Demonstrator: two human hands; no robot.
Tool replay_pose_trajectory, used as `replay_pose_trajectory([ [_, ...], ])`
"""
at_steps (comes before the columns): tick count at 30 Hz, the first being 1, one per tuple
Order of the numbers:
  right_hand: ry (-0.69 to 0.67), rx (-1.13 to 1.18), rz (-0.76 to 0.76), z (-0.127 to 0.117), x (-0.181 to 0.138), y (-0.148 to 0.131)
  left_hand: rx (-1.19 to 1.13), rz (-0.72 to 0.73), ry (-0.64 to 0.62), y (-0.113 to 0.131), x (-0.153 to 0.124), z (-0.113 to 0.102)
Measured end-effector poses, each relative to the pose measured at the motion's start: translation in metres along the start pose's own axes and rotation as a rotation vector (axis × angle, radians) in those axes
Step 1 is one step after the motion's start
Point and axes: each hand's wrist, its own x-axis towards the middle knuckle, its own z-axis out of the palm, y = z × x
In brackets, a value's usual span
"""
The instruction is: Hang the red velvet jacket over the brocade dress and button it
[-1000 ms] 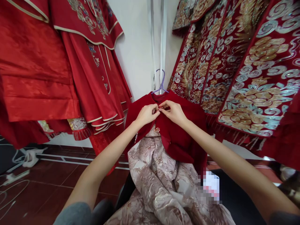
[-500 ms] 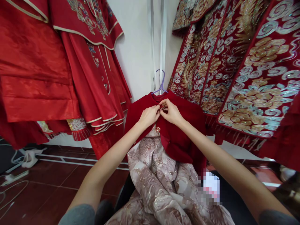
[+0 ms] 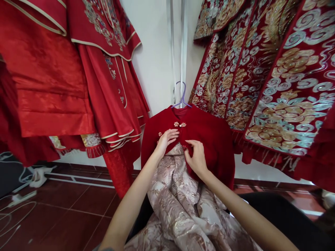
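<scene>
Dark red velvety jacket [image 3: 217, 143]: plain, deep tone throughout. Flower-shaped metal clasp [image 3: 180, 124] at its neck: gold, pale bead-like centre piece. Slim plastic hanger [image 3: 183, 94]: purple. Shiny brocade cloth [image 3: 178, 209] beneath: pale pinkish beige, leafy crinkled pattern, metallic glints. Hanging tiered red garment [image 3: 96, 87], left: cream edging, silver-grey and blue embroidery. Adjoining satiny garment [image 3: 49, 80]: bright orange-red, tone-on-tone figuring. Long embroidered garment panels [image 3: 285, 108], right: dark red ground, gold blossoms, silvery-blue swirls. Smooth wall [image 3: 154, 59]: white. Tiled floor [image 3: 60, 223]: reddish brown, paler joint lines.
</scene>
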Motion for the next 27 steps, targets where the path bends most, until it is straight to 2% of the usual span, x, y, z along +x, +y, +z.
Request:
replay_pose_trajectory([
  [3,0.09,0.152,0.077,-0.003,0.002,-0.012,-0.019,-0.043,-0.044,0.002,-0.001,0.002],
  [7,-0.075,0.273,0.033,0.001,0.007,-0.039,0.026,-0.136,0.013,-0.007,-0.001,0.008],
  [11,-0.22,0.348,0.04,0.015,0.012,-0.048,0.027,-0.194,0.149,-0.016,-0.006,0.0],
  [14,-0.244,0.409,0.078,0.028,0.016,-0.045,0.048,-0.113,0.255,-0.014,-0.014,-0.017],
  [18,-0.218,0.466,0.171,0.045,0.025,-0.041,0.04,0.018,0.336,-0.006,-0.027,-0.037],
  [21,-0.226,0.48,0.237,0.054,0.032,-0.039,0.029,0.04,0.383,-0.004,-0.03,-0.044],
  [24,-0.228,0.488,0.273,0.06,0.037,-0.038,0.17,0.072,0.388,-0.008,-0.027,-0.046],
  [27,-0.209,0.494,0.297,0.063,0.039,-0.037,0.37,0.223,0.477,-0.015,-0.023,-0.048],
])
